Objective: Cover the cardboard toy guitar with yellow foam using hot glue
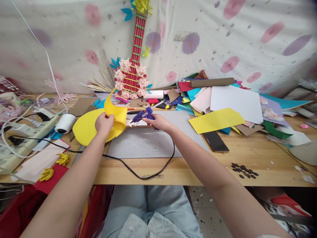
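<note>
My left hand (104, 124) pinches a curved yellow felt strip (116, 114) at the edge of a large rounded yellow felt piece (83, 127). The strip's free end curls upward. My right hand (159, 122) is wrapped round a blue glue gun (142, 114), whose nozzle points left toward the yellow felt, with a small gap between. A black cord (138, 177) loops along the table's front. Below the glue gun lies a grey cutting mat (146, 143).
A red paper guitar (133, 79) with pink flowers leans at the back. Felt sheets (218, 119) and scraps pile up at right, beside a black phone (216, 142) and small black beads (244, 171). At left are a power strip (27, 138) and a white roll (65, 123).
</note>
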`<state>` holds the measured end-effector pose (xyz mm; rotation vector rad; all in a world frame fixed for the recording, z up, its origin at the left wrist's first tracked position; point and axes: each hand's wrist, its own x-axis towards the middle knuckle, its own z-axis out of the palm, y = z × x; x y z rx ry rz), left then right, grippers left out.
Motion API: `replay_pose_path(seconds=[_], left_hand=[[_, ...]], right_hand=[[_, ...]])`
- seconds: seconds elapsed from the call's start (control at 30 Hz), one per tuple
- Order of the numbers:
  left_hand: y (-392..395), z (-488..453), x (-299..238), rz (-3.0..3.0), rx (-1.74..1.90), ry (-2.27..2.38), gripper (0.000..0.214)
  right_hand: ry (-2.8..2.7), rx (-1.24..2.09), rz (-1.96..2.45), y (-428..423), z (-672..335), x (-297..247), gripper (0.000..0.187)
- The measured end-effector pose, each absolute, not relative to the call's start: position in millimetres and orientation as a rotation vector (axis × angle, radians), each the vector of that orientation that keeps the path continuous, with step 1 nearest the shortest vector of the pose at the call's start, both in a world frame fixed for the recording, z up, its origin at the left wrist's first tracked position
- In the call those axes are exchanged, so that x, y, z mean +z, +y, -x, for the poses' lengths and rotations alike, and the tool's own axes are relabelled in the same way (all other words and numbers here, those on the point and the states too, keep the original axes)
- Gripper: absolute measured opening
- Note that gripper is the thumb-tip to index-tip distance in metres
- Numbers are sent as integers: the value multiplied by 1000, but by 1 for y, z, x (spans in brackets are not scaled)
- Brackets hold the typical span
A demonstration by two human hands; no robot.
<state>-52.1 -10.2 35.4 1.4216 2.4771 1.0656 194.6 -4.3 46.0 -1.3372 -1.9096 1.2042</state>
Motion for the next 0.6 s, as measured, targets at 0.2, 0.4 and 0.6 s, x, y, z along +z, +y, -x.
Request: replay_pose_path(seconds=[0.2,0.4,0.6], left_hand=[[-14,56,34,-1408,1055,2453,16],[-12,58,31,-1304,1206,2440,16],[-8,66,30,-1200,1438,2378,19]], right_hand=[[-2009,1130,1330,7,-191,43,36],[-2061,1078,1348,7,-184,49,34],[-2130,1027,1393,9,-175,55,36]])
